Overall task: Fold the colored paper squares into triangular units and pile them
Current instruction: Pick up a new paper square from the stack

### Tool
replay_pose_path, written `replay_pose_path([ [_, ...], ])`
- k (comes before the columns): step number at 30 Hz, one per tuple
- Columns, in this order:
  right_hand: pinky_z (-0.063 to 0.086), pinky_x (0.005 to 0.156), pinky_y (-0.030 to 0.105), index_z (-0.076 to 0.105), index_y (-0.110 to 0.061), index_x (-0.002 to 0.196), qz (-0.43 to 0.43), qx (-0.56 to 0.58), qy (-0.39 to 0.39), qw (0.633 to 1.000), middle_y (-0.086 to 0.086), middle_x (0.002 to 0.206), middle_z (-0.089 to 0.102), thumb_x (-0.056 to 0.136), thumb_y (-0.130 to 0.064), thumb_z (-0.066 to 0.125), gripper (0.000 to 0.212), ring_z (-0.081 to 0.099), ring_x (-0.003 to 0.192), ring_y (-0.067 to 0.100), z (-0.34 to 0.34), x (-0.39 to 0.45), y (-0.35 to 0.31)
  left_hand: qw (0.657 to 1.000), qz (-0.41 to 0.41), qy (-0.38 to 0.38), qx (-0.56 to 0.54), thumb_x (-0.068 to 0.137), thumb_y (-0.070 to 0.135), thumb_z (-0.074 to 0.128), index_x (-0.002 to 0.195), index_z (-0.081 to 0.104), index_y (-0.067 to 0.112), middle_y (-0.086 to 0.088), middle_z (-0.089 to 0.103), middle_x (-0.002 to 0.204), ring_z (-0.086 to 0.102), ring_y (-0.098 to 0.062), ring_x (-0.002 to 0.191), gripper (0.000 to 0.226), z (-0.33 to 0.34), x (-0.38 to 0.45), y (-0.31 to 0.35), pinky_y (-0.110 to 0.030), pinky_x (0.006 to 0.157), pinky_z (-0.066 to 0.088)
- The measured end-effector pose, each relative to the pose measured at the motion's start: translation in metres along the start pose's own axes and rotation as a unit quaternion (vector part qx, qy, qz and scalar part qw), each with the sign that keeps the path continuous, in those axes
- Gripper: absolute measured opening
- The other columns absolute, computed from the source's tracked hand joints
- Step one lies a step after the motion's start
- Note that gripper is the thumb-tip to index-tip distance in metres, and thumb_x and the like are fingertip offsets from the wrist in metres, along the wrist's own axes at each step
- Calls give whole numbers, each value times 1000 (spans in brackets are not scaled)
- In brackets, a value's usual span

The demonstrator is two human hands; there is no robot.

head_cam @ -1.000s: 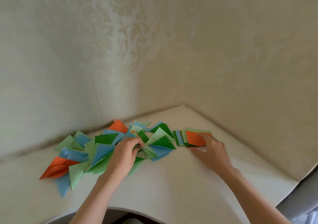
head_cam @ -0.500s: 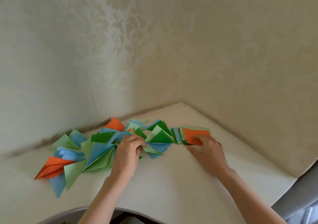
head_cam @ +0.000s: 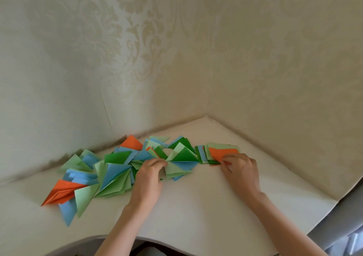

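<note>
A spread of folded triangular paper units (head_cam: 115, 175) in green, light green, blue and orange lies across the left and middle of the white table. My left hand (head_cam: 150, 174) sits at the pile's right part, its fingers curled into the folded units there. To the right, a stack of flat paper squares (head_cam: 218, 152) has an orange square (head_cam: 221, 152) on top. My right hand (head_cam: 240, 169) rests at the stack's near edge, and its fingertips pinch the orange square's near edge.
The white table (head_cam: 196, 206) fits into a corner between two cream patterned walls (head_cam: 137, 59). Its curved front edge runs along the bottom, and its right edge drops off at the lower right.
The view has shifted slightly. My right hand's fingers have curled in at the near edge of the orange square. My left hand stays at the folded pile.
</note>
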State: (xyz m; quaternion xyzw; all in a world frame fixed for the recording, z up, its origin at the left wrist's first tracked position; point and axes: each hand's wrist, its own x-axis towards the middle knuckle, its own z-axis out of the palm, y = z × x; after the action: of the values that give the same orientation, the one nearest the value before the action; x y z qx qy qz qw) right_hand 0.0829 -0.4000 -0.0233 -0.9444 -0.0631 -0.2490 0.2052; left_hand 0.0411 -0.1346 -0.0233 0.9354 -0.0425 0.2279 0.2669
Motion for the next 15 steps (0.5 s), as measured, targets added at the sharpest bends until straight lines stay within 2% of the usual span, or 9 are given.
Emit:
replay_pose_path([
  [3, 44, 75, 37, 75, -20, 75, -16, 8, 56, 998, -5, 85, 73, 74, -14, 78, 7, 65, 83, 26, -12, -5, -2, 999, 26, 43, -3, 57, -27, 52, 102, 70, 10, -1, 63, 106, 57, -21, 99, 61, -11, -4, 7, -22, 88, 43],
  [7, 41, 72, 32, 72, -23, 69, -64, 10, 100, 993, -11, 81, 71, 66, -13, 83, 14, 64, 80, 21, -28, -23, -12, 994, 66, 72, -54, 66, -23, 53, 97, 68, 10, 2, 59, 101, 54, -14, 97, 48, -14, -12, 33, -16, 86, 41],
  [11, 44, 71, 32, 72, -25, 71, -104, 8, 71, 992, -14, 84, 71, 63, -17, 83, 15, 64, 81, 19, -35, -54, -26, 986, 117, 8, -114, 76, -13, 56, 103, 66, 14, 6, 59, 108, 54, -8, 104, 39, -1, -28, 60, -15, 94, 40],
  [15, 47, 72, 33, 72, -29, 74, -136, 16, 18, 990, -17, 86, 68, 66, -23, 79, 13, 62, 81, 16, -35, -79, -31, 978, 131, -79, -139, 81, 0, 58, 117, 61, 22, 9, 57, 118, 50, -3, 114, 43, 17, -46, 69, -12, 99, 37],
])
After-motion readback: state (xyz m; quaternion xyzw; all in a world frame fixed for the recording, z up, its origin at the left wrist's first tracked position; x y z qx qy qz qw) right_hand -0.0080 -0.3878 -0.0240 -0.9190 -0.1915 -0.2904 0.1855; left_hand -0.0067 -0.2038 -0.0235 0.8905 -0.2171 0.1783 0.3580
